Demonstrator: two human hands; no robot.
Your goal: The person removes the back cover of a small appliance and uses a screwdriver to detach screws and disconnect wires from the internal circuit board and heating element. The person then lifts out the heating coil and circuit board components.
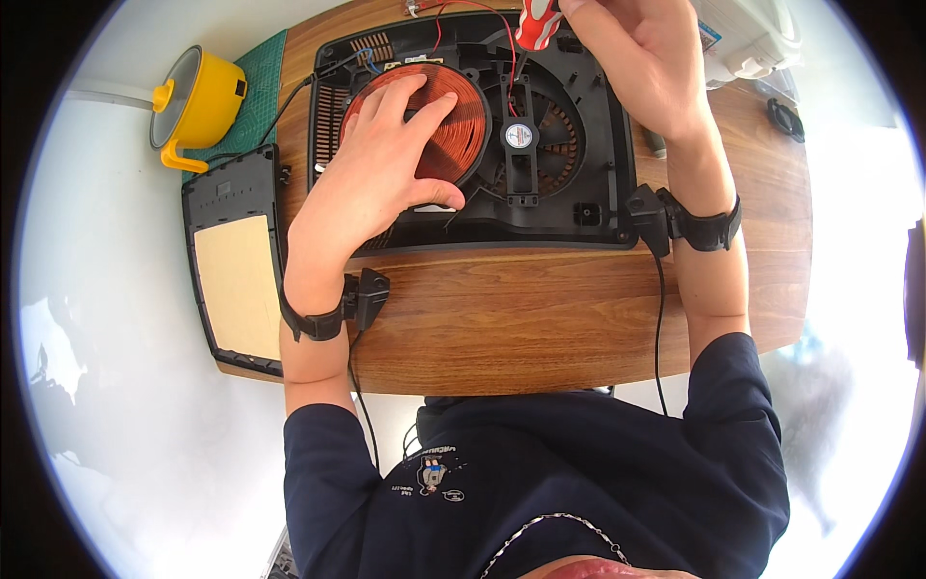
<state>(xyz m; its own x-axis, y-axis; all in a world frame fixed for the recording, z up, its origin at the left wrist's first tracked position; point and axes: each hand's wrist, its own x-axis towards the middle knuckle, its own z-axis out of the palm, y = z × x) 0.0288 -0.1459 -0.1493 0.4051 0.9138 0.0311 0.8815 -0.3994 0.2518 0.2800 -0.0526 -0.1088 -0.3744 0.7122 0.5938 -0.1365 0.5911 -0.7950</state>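
A black induction cooker base (603, 174) lies opened on the table, its inner parts exposed. My left hand (381, 164) rests over the round copper coil (458, 135) on its left side, fingers spread and holding nothing. My right hand (641, 53), at the far edge of the base, is closed on the red-and-white handle of a screwdriver (536, 27). The shaft points down toward the far end of the fan's bracket; I cannot tell whether its tip touches. A cooling fan (519, 135) with a round label sits right of the coil. Thin red wires (509, 43) run near the screwdriver.
Left of the base lies a black cover panel (236, 275) with a beige sheet. A yellow pot (207, 101) stands at the far left by a green cutting mat (260, 87). At the far right are a white appliance (757, 39) and a small black object (784, 119). Cables trail from both wrist straps.
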